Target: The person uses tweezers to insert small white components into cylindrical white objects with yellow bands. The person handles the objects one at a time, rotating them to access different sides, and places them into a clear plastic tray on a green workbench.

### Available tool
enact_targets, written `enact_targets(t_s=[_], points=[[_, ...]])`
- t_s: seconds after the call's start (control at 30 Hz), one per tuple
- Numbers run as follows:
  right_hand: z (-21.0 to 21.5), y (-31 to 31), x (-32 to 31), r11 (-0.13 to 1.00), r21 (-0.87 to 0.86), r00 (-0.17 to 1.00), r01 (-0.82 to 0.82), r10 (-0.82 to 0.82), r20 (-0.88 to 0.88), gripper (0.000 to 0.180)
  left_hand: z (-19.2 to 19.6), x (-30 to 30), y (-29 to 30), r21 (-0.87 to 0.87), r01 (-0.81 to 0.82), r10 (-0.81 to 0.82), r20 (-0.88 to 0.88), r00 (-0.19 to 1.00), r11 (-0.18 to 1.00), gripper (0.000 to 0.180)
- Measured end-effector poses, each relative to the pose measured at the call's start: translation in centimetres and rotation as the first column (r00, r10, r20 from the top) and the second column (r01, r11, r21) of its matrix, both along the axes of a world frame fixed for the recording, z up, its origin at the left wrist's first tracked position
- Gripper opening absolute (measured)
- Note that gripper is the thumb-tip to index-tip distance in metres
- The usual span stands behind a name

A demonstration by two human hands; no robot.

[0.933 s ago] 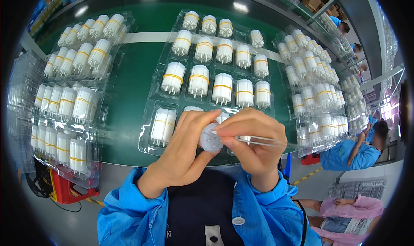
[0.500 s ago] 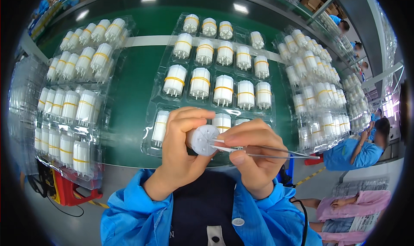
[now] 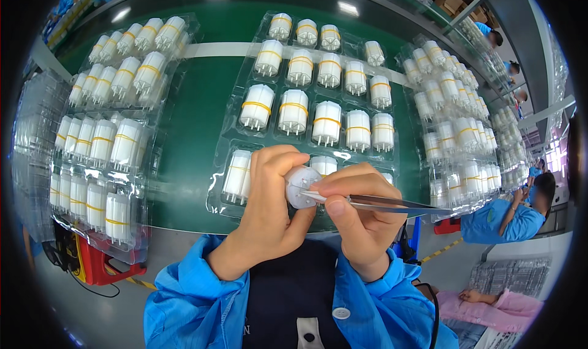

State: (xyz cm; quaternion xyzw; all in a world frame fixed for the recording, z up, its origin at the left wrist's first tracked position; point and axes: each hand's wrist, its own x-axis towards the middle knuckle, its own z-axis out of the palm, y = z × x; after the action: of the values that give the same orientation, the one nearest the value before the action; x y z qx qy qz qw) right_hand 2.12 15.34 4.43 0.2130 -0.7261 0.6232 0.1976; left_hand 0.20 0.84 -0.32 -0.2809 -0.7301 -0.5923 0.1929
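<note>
Fingers curled, my left hand [image 3: 266,205] grips a white cylindrical pinned part [image 3: 299,190], its round end face tilted up toward me. My right hand [image 3: 361,211] pinches a pair of tweezers [image 3: 392,204], whose pale tips meet the end face. Whether the tips grasp a pin or wire there is too small to tell. Just beyond both hands lies a clear plastic tray [image 3: 225,128] with rows of similar white cylinders [image 3: 293,111], many with a yellow band and metal pins. My hands hide part of its front row.
More filled clear trays stand at the left [image 3: 101,138] and right [image 3: 456,141] of the green worktop [image 3: 190,119]. A red stool-like object [image 3: 101,263] is on the floor at lower left. Co-workers in blue [image 3: 505,217] and pink [image 3: 490,309] are at the right.
The tweezer tips have drawn closer together on the part's face. The part and my left hand have shifted slightly right and up. The view has moved a little; the pink-sleeved person's arm has shifted.
</note>
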Motion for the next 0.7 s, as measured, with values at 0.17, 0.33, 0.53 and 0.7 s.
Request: enact_targets(t_s=[0.17,0.33,0.53,0.7], points=[[-0.13,-0.14,-0.01,0.999,-0.04,0.999,0.02,-0.018,0.03,0.011,-0.03,-0.05,-0.07,-0.014,0.005,-0.005,-0.019,1.0,1.0,0.062],[-0.43,0.0,0.2,0.996,-0.082,0.999,0.023,-0.02,0.039,0.011,0.08,0.02,-0.05,-0.025,0.005,-0.006,-0.023,1.0,1.0,0.062],[-0.37,0.04,0.05,0.998,-0.066,0.999,0.001,0.002,0.039,0.011,-0.06,-0.12,-0.13,-0.033,0.006,-0.007,-0.031,1.0,0.999,0.063],[-0.65,0.17,0.1,0.995,-0.104,0.998,-0.002,0.009,0.07,0.011,-0.09,-0.12,-0.17,-0.037,0.003,-0.004,-0.025,1.0,0.999,0.063]])
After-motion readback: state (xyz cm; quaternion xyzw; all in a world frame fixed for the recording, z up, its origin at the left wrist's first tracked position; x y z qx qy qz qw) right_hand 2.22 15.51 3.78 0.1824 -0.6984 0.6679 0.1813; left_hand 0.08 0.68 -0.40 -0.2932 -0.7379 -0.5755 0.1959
